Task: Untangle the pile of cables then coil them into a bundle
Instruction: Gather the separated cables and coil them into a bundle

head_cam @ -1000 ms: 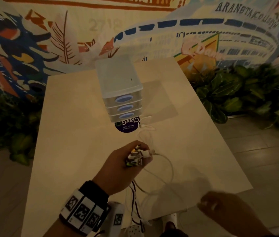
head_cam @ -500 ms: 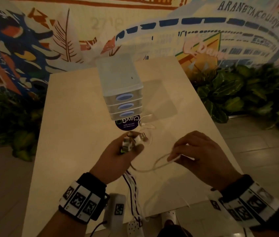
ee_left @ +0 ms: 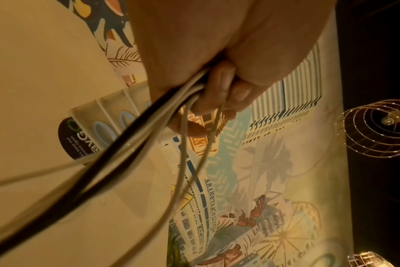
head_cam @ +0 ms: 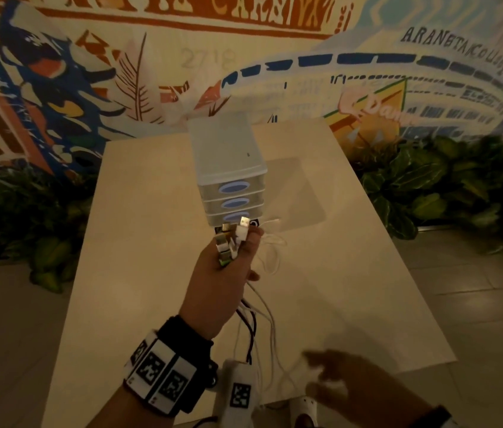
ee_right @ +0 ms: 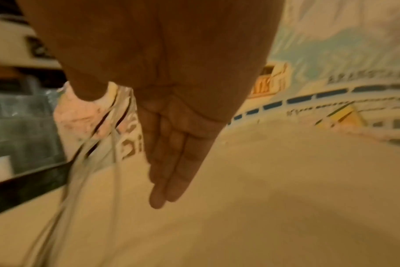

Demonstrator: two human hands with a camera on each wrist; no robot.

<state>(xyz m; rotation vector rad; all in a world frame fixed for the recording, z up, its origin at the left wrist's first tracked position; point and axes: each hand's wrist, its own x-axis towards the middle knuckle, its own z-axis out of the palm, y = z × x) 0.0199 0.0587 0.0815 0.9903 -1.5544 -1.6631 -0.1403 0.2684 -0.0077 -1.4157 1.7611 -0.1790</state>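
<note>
- Since half a second ago, our right hand (head_cam: pixel 364 387) has let go of the white loop it was pinching and dropped toward the near table (head_cam: pixel 139 273) edge; our left hand (head_cam: pixel 222 279) has risen toward the drawer unit (head_cam: pixel 228 168).
- Our left hand grips the cables (head_cam: pixel 253 329) in a closed fist, with the plug ends (head_cam: pixel 231 239) fanned out above the knuckles and the cords trailing down past the wrist, off the table edge.
- Our right hand holds nothing; the wrist view shows its fingers (ee_right: pixel 171 171) straight and together, just beside the hanging strands.
- A loose white loop (head_cam: pixel 270 254) lies on the table beyond the fist.
- We judge the cords light, limp and springy, the thin white ones slippery and apt to re-tangle.
- The best hold looks to be just below the fist, letting one strand at a time slide through the fingers and never pulling on the plugs.
</note>
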